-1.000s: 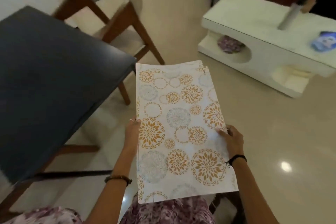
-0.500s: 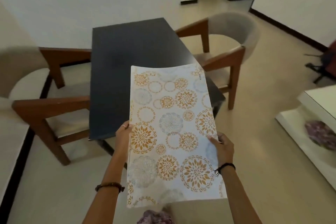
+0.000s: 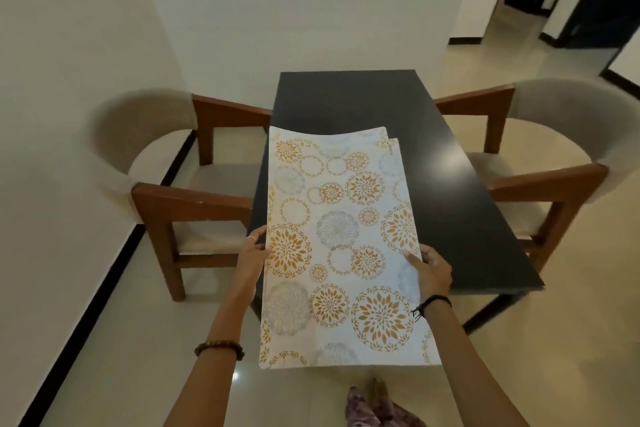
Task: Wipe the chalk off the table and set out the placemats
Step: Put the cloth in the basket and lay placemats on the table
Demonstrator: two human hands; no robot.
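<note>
Floral placemats (image 3: 341, 246) pinched at both long edges, left hand (image 3: 254, 253) and right hand (image 3: 431, 270) gripping the stack flat, dark table (image 3: 433, 149) just beyond fingertips, likely for laying out.

Beaded bracelet (image 3: 219, 349) left wrist; black cord band (image 3: 433, 302) right; ring (image 3: 251, 238).

No text, label, brand or number can be read on anything here.
</note>
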